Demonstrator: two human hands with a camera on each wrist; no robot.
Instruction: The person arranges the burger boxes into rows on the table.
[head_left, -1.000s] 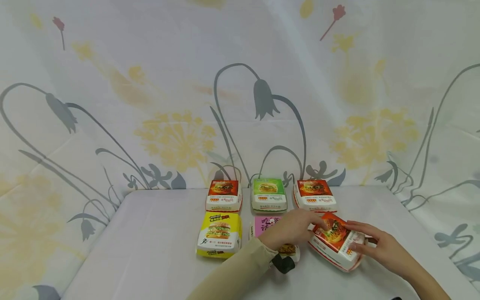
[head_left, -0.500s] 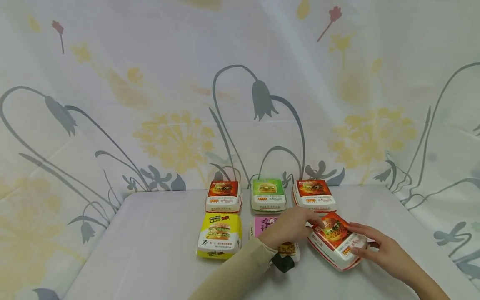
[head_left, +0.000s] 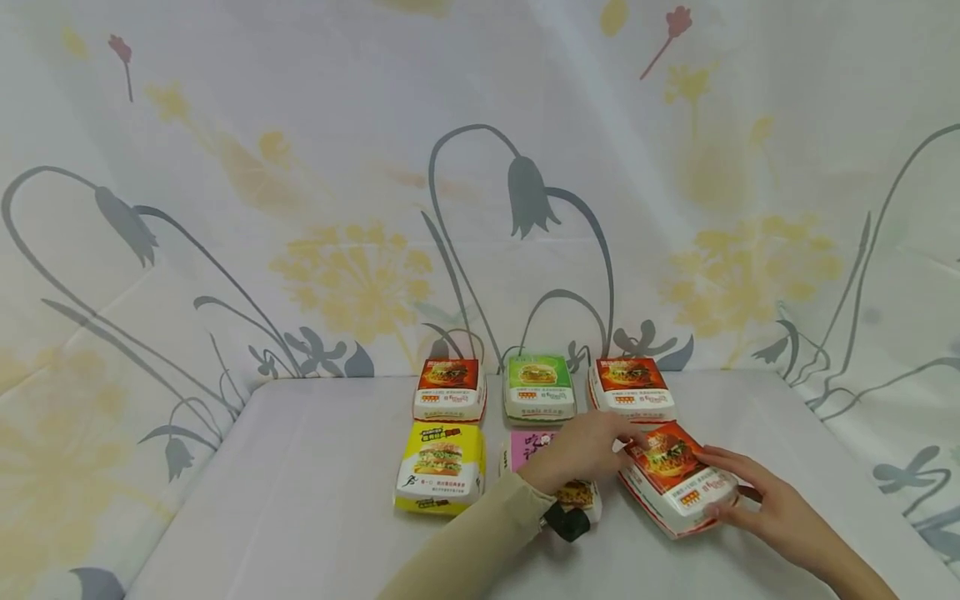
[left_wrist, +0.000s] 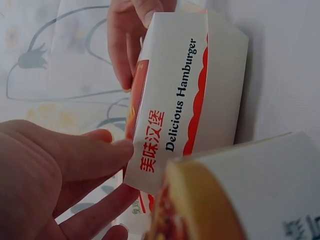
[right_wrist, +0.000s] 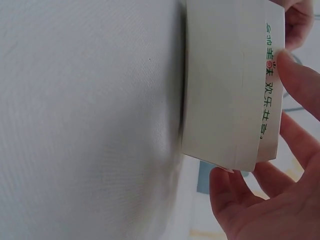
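Observation:
A red-and-white hamburger box sits askew on the table at the right of the front row. My left hand reaches over the pink box and holds its left corner between thumb and fingers. At the opposite side, my right hand grips the box with the thumb on the near side and fingers on the far side. The left wrist view shows the box's side wall with "Delicious Hamburger" print. In the right wrist view its plain wall meets the table. The pink box is partly hidden by my left arm.
A yellow box stands at the front left. Behind are a red box, a green box and another red box. White table surface extends left; a flower-patterned cloth hangs at the back.
The held hamburger box has turned slightly counterclockwise, its near corner swinging left and its right corner outward. Both hands have kept their hold; the other boxes have not moved.

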